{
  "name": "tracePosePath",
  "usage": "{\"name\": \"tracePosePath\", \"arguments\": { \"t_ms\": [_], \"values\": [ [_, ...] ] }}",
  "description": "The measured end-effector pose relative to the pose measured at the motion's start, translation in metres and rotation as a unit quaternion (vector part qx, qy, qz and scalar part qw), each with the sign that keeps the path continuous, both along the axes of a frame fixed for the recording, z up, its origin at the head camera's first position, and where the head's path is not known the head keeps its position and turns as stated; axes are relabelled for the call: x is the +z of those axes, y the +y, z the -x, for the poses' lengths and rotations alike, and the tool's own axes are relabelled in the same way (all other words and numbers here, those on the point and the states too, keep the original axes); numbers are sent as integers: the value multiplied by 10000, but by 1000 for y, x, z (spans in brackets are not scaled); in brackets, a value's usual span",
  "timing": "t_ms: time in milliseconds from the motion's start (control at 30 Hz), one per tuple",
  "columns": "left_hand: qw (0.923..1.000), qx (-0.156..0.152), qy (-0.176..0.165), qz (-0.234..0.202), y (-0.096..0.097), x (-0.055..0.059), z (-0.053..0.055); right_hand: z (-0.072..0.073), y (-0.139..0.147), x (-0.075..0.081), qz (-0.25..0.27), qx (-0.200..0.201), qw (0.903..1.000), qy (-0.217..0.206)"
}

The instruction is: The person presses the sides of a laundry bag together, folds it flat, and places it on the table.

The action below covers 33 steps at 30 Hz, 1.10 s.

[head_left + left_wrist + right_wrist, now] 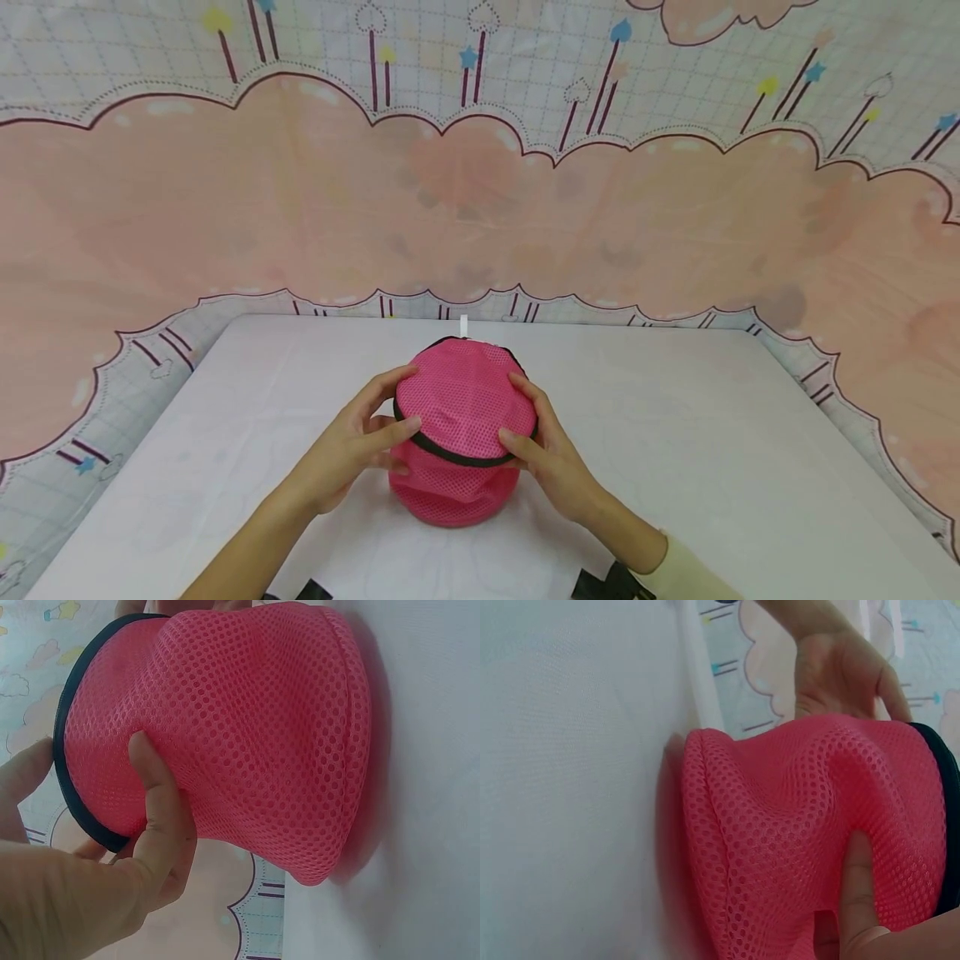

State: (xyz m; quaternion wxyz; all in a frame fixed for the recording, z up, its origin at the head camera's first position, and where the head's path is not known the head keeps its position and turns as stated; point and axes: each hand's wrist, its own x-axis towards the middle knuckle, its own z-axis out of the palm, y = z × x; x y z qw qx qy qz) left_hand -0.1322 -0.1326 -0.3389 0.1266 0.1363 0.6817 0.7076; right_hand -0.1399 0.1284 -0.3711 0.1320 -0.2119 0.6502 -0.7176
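A pink mesh bag [459, 492] with a round top and black trim [456, 457] stands upright on the white table. From its left side my left hand [356, 437] grips the top edge, thumb over the near trim and the other fingers along the side. Opposite, my right hand [558, 462] holds the same edge with its thumb in front and fingers round the right side. In the left wrist view a finger of the left hand [154, 780] presses into the mesh wall. The right wrist view shows a finger of the right hand [857, 885] against the bag's dented side [780, 795].
The white table [712, 433] spreads out around the bag. Behind it hangs a patterned cloth [480, 208] with peach clouds and candle-like drawings. A small white tab [463, 325] sticks up behind the bag. Black wrist gear [607, 582] shows at the bottom edge.
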Motion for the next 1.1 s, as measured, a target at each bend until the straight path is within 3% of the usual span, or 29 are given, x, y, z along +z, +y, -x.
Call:
{"name": "tracePosePath", "arguments": {
  "t_ms": [200, 600, 933, 1100],
  "values": [
    [9997, -35, -236, -88, 1, -4, -1, -1, -2, -3, 237, -18, 9996, -171],
    [9984, -412, -399, -21, 1, -7, -4, -4, -5, -7, 500, -237, 9980, -314],
    [9958, -846, -354, 82, 2, -12, -8, -4, -7, -9, 773, -273, 9963, -258],
    [9943, -977, -412, -106, 4, -12, -8, -5, -7, -9, 812, -257, 9961, -244]
  ]
}}
